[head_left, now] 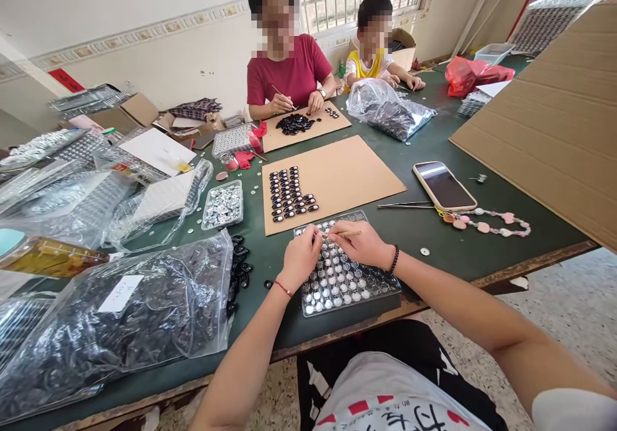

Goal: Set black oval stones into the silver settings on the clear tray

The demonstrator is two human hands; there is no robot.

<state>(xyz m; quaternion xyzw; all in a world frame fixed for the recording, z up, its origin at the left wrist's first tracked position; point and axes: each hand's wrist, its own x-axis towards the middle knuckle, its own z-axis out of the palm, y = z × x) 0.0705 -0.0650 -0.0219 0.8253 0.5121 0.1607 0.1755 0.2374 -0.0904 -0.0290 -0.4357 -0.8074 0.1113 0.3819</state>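
Over a clear plastic tray (pixel 332 302) of small round white and silver pieces, my two hands meet near its back edge. My right hand (pixel 359 243) is closed around a thin wooden stick (pixel 348 233), its tip close to my left fingers. My left hand (pixel 303 254) is pinched; whatever lies between its fingertips is too small to make out. Just behind the tray, a cardboard sheet (pixel 337 174) bears rows of black oval pieces (pixel 289 193) with white spots. To the left stands a small clear box (pixel 223 205) of round pieces.
A large bag (pixel 159 302) of black pieces fills the left front, with loose black pieces beside it. Tweezers (pixel 405 206), a phone (pixel 444 187) and a bead strap lie right. A large cardboard flap (pixel 544 123) rises at far right. Two people sit opposite.
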